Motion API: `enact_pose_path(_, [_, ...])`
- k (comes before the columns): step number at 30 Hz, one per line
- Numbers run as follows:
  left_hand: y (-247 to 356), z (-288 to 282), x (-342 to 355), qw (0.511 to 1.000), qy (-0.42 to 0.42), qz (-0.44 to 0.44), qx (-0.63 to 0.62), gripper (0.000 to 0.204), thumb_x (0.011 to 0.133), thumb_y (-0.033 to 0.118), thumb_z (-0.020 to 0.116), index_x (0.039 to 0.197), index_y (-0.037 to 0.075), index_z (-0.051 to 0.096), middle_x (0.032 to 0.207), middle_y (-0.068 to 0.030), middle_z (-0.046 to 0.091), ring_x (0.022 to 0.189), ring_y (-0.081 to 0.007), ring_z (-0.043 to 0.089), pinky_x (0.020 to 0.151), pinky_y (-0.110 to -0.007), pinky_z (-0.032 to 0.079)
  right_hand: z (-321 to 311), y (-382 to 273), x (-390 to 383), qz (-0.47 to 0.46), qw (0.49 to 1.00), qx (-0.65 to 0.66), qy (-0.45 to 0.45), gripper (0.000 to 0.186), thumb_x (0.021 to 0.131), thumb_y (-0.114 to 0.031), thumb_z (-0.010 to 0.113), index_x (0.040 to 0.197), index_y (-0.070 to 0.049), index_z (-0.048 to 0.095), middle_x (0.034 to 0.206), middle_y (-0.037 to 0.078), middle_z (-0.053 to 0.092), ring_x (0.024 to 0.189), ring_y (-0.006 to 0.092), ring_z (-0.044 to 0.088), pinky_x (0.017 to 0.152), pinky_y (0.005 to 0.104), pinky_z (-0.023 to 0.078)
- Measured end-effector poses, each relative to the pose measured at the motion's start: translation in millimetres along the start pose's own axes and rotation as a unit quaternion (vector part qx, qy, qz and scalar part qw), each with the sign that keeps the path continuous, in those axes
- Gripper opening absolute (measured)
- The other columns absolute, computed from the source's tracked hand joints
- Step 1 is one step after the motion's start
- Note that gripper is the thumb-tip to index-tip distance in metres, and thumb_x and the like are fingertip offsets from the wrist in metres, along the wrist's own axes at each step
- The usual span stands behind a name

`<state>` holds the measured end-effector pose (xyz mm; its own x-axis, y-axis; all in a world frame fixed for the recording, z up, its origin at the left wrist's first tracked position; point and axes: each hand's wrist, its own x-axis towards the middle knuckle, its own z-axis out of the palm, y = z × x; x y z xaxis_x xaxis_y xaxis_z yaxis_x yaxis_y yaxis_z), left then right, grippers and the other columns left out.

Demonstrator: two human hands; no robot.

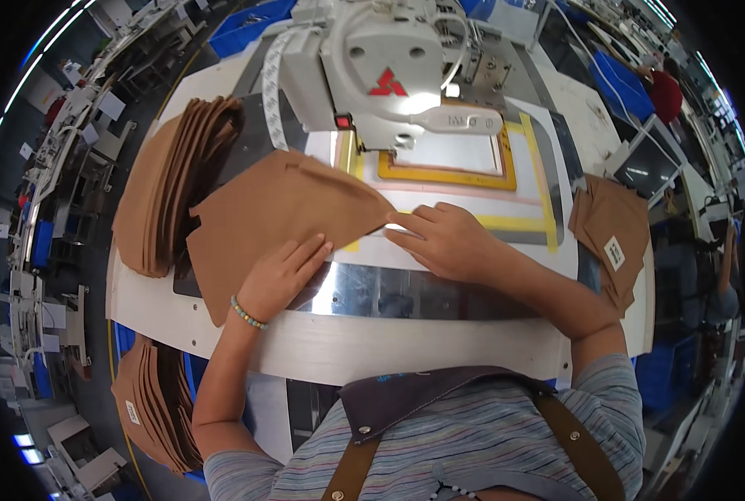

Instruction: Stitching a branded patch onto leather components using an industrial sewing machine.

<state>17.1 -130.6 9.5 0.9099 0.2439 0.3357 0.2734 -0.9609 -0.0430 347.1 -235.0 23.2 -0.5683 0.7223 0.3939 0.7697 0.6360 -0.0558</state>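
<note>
A brown cut fabric piece [281,209] lies across the left part of the sewing machine's bed, its pointed corner toward the right. On its near edge rests my left hand [287,271], fingers stretched out flat and pressing on the cloth. My right hand [443,238] pinches the tip of the same piece, thumb and fingers closed at the corner. Beyond both hands stands the white sewing machine head [385,71]. Under its needle area sits a yellow clamp frame [448,178], just beyond my right hand.
A thick stack of brown fabric pieces [168,192] stands at the left. More brown pieces [615,238] lie on the right side of the table, and another bundle [155,409] hangs low at the left. A blue bin [247,25] is at the back left.
</note>
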Motion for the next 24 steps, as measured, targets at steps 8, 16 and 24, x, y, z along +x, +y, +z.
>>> enact_pose_path(8, [8, 3, -49, 0.994, 0.025, -0.091, 0.048, 0.038, 0.088, 0.000, 0.073, 0.127, 0.004, 0.074, 0.132, -0.0088, 0.075, 0.097, -0.0255, 0.072, 0.085, -0.037, 0.060, 57, 0, 8, -0.047, 0.993, -0.108, 0.024, 0.040, 0.082, -0.015, 0.075, 0.119, -0.002, 0.073, 0.105, 0.007, 0.070, 0.083, 0.0159, 0.066, 0.061, 0.0315, 0.051])
enact_pose_path(16, [-10, -22, -138, 0.969, 0.055, -0.210, 0.117, 0.016, 0.089, -0.004, 0.077, 0.104, -0.002, 0.071, 0.109, -0.0130, 0.076, 0.094, -0.0307, 0.073, 0.081, -0.042, 0.060, 64, 3, 20, -0.054, 0.989, -0.119, 0.062, 0.011, 0.079, -0.012, 0.074, 0.086, -0.010, 0.066, 0.087, 0.002, 0.059, 0.080, 0.0132, 0.062, 0.057, 0.0271, 0.045])
enact_pose_path(24, [-70, -14, -109, 0.967, 0.009, -0.200, 0.155, 0.021, 0.091, -0.005, 0.071, 0.112, -0.002, 0.072, 0.107, -0.0126, 0.072, 0.098, -0.0325, 0.069, 0.085, -0.043, 0.057, 49, 29, 14, -0.041, 0.977, -0.182, 0.104, 0.012, 0.077, -0.011, 0.074, 0.077, -0.012, 0.063, 0.085, 0.001, 0.056, 0.083, 0.0129, 0.061, 0.058, 0.0267, 0.043])
